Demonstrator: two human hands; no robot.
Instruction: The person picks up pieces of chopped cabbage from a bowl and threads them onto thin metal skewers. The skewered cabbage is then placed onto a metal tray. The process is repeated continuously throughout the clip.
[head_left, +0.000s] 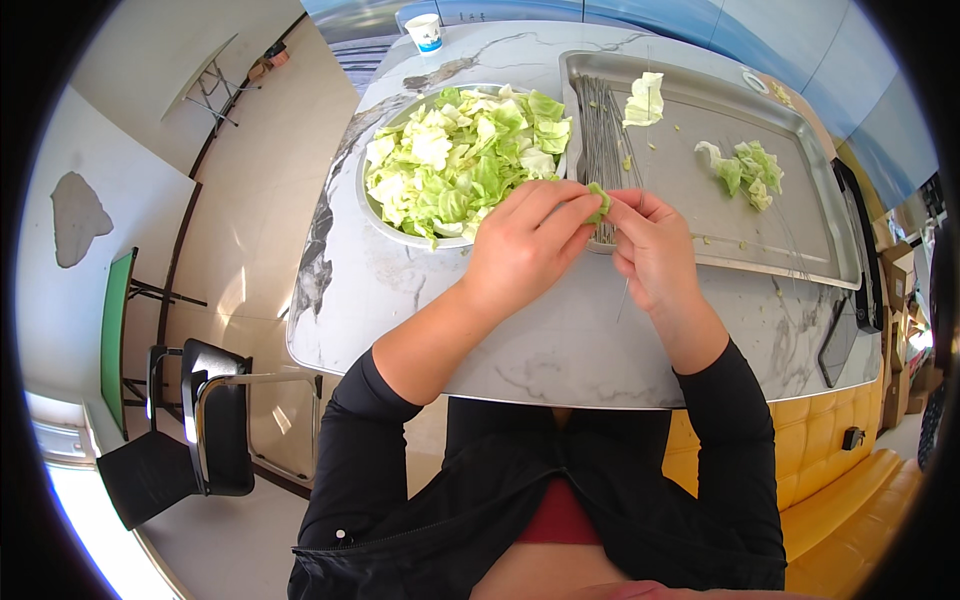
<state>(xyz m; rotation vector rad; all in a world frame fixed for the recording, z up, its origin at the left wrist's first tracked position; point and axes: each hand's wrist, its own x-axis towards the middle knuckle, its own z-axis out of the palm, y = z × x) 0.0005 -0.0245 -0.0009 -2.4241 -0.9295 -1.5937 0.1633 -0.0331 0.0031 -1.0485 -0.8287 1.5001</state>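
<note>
My left hand (529, 244) pinches a small green cabbage or lettuce leaf piece (598, 202) at its fingertips. Touching the same piece, my right hand (651, 244) holds a thin metal skewer (622, 300) that sticks out below the fingers. The skewer's upper part runs up towards a pale leaf piece (645, 99) over the tray. Left of the hands is an oval metal bowl (365, 206) heaped with torn leaves (465, 157). Many thin skewers (598, 135) lie bunched along the left side of a metal tray (757, 259). Skewered leaves (746, 171) rest at the tray's right.
A paper cup (425, 34) stands at the marble-patterned table's (570, 360) far left. A phone (837, 343) and a black object (857, 247) are at its right edge. A black chair (217, 420) stands left, and a yellow padded seat (832, 480) is at right.
</note>
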